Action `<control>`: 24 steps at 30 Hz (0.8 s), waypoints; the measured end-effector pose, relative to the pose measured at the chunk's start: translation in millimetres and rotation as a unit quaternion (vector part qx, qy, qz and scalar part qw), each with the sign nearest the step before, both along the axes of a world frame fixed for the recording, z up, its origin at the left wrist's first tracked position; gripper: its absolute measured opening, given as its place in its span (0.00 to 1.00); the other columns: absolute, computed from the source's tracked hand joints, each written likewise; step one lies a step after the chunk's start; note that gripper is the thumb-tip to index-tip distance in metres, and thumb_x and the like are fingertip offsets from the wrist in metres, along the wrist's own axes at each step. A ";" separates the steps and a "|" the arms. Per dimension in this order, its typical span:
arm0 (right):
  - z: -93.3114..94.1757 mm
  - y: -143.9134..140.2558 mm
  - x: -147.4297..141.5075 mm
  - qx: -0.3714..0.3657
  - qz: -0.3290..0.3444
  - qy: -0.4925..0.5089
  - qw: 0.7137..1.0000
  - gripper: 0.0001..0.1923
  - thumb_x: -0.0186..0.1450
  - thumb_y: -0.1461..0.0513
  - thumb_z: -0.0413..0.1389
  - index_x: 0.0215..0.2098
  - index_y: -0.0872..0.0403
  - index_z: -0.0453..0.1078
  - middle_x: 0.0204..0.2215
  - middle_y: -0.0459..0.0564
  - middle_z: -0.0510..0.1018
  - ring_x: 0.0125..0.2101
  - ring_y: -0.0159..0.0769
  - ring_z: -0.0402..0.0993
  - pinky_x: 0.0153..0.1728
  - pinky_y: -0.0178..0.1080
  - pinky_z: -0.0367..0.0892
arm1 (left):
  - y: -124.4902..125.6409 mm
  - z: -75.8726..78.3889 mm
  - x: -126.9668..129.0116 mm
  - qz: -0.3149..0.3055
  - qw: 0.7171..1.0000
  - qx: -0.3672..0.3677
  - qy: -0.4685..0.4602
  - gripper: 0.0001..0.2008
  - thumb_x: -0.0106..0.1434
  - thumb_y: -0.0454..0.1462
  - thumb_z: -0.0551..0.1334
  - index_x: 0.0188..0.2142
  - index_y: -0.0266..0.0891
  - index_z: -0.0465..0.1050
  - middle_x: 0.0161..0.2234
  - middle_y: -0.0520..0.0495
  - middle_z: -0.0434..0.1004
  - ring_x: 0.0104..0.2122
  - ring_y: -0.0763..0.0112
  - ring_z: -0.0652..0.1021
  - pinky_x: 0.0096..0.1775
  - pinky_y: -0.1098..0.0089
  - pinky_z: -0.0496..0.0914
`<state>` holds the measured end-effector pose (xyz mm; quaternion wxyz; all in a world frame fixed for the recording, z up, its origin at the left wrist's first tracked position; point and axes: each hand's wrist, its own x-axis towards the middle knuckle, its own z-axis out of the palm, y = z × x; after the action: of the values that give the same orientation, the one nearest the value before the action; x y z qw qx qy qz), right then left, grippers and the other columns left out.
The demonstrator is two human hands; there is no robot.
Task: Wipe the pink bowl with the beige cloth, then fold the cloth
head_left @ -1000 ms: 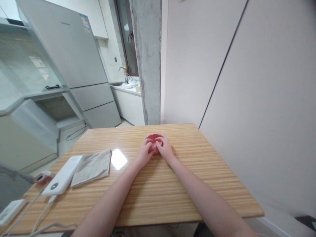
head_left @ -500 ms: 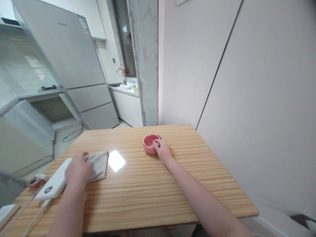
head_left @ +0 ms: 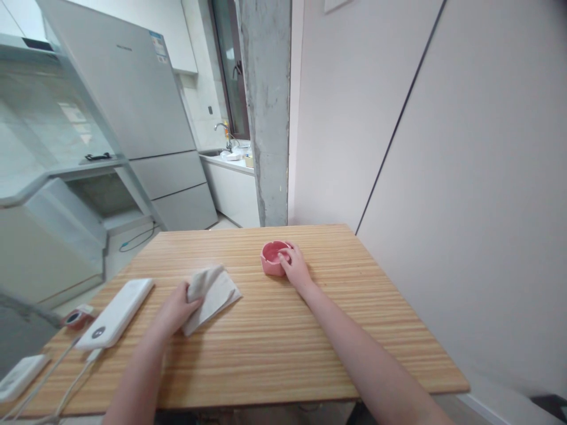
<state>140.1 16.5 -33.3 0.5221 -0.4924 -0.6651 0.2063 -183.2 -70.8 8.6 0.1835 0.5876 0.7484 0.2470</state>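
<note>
In the head view, the tall grey fridge (head_left: 119, 94) carries a short line of lettering high on its door, too small to read, and a blue-and-white label (head_left: 158, 47) near the door's upper right corner, its print likewise illegible. The white device (head_left: 117, 313) on the left of the wooden table (head_left: 287, 354) has a round dark disc at its near end, on which nothing can be made out; a white cable (head_left: 77, 381) runs from that end. The grey cloth (head_left: 216, 298) lies slantwise left of the table's middle, its long axis hard to fix because it is creased and partly covered; one free corner points right, and another points toward the near edge. The left hand (head_left: 182, 307) grips its left side, thumb on top; whether the cloth touches the table all over cannot be told. The pink bowl (head_left: 269, 268) stands upright beyond the cloth and to its right, toward the table's far edge, its notched mouth facing up and its outline too nearly round to give a clear long axis. The right hand (head_left: 296, 270) grasps its right side, with bent fingers at the rim.
</note>
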 end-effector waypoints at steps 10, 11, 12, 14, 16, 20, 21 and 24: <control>47.1 -19.5 12.7 0.011 0.105 0.186 0.977 0.25 0.65 0.47 0.47 0.54 0.52 0.64 0.47 0.55 0.74 0.49 0.41 0.69 0.52 0.46 0.64 | 37.4 72.0 134.3 -0.375 0.869 -0.018 -0.322 0.31 0.53 0.35 0.65 0.56 0.47 0.57 0.54 0.44 0.67 0.49 0.62 0.73 0.47 0.64 0.68; 53.4 -23.3 13.1 -0.009 0.140 0.190 0.972 0.26 0.64 0.47 0.50 0.55 0.52 0.63 0.46 0.54 0.75 0.47 0.41 0.71 0.50 0.45 0.65 | 41.8 74.0 139.3 -0.390 0.853 -0.028 -0.346 0.33 0.53 0.36 0.66 0.57 0.48 0.56 0.56 0.43 0.66 0.51 0.61 0.72 0.48 0.64 0.67; 58.5 -26.4 13.2 -0.030 0.168 0.183 0.968 0.27 0.62 0.47 0.53 0.54 0.52 0.64 0.45 0.53 0.75 0.45 0.41 0.72 0.48 0.45 0.66 | 46.2 74.2 143.1 -0.396 0.839 -0.029 -0.371 0.35 0.53 0.36 0.67 0.59 0.48 0.56 0.57 0.43 0.65 0.53 0.59 0.70 0.50 0.63 0.66; 65.2 -29.9 13.7 -0.071 0.201 0.162 0.963 0.27 0.57 0.48 0.59 0.51 0.52 0.67 0.44 0.53 0.76 0.44 0.42 0.72 0.47 0.44 0.66 | 53.7 69.7 148.4 -0.386 0.815 -0.015 -0.433 0.37 0.52 0.37 0.68 0.60 0.49 0.56 0.58 0.42 0.64 0.57 0.57 0.67 0.52 0.62 0.65; 67.5 -30.0 15.8 -0.129 0.232 0.161 0.950 0.25 0.56 0.49 0.60 0.47 0.53 0.69 0.44 0.53 0.76 0.44 0.43 0.72 0.46 0.44 0.67 | 59.2 60.6 152.0 -0.347 0.797 0.007 -0.495 0.37 0.52 0.38 0.69 0.60 0.49 0.57 0.60 0.42 0.62 0.57 0.55 0.66 0.53 0.60 0.65; 65.4 -25.6 23.2 -0.227 0.273 0.121 0.927 0.19 0.55 0.54 0.60 0.42 0.56 0.73 0.39 0.53 0.79 0.40 0.44 0.73 0.43 0.45 0.68 | 66.1 39.2 156.9 -0.266 0.781 0.033 -0.564 0.35 0.49 0.41 0.70 0.56 0.45 0.62 0.60 0.39 0.62 0.58 0.52 0.66 0.52 0.57 0.67; 64.4 -24.2 24.7 -0.217 0.246 0.106 0.939 0.16 0.56 0.57 0.59 0.39 0.57 0.74 0.36 0.52 0.80 0.37 0.43 0.74 0.41 0.44 0.68 | 67.9 34.5 157.4 -0.258 0.778 0.035 -0.572 0.34 0.49 0.41 0.70 0.55 0.43 0.64 0.59 0.38 0.64 0.58 0.52 0.66 0.52 0.58 0.67; 62.8 -19.2 29.1 -0.131 0.100 0.106 0.981 0.12 0.60 0.61 0.51 0.31 0.60 0.75 0.27 0.51 0.79 0.29 0.39 0.74 0.34 0.40 0.69 | 75.8 21.0 157.0 -0.213 0.782 0.063 -0.582 0.29 0.51 0.43 0.68 0.51 0.41 0.66 0.57 0.37 0.66 0.54 0.55 0.70 0.50 0.60 0.69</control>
<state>169.2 -2.8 29.5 0.4975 -0.4630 -0.6192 0.3934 -26.2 5.0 29.6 0.5944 0.4873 0.3375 0.5434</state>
